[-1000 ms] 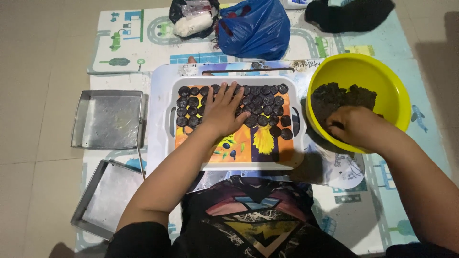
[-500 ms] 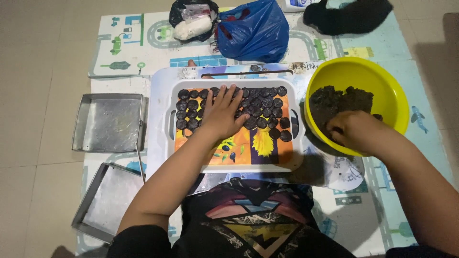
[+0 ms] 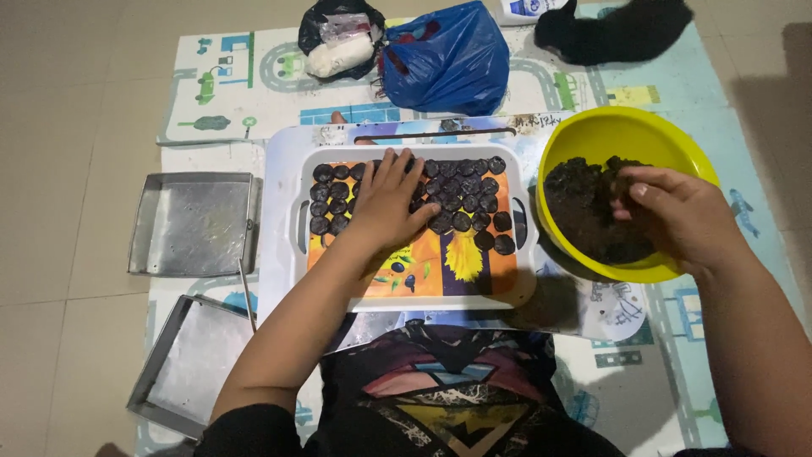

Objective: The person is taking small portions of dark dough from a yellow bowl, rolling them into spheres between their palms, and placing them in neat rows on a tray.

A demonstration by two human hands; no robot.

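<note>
A white-rimmed tray [image 3: 524, 279] with a colourful picture lies in front of me, its far half covered with several small dark round discs [image 3: 474, 196]. My left hand [image 3: 385, 203] rests flat on those discs, fingers spread. To the right stands a yellow bowl [image 3: 622, 135] holding dark crumbly dough [image 3: 584, 207]. My right hand [image 3: 677, 216] is inside the bowl, fingers curled over a bit of that dough.
Two shallow metal baking pans lie at the left, one [image 3: 190, 224] on the floor tiles, another [image 3: 190, 364] nearer me. A blue plastic bag [image 3: 452, 59], a black bag with white contents [image 3: 338, 38] and a dark cloth [image 3: 622, 30] sit at the mat's far edge.
My right hand has lifted slightly out of the dough towards the bowl's right side. My left hand stays on the discs.
</note>
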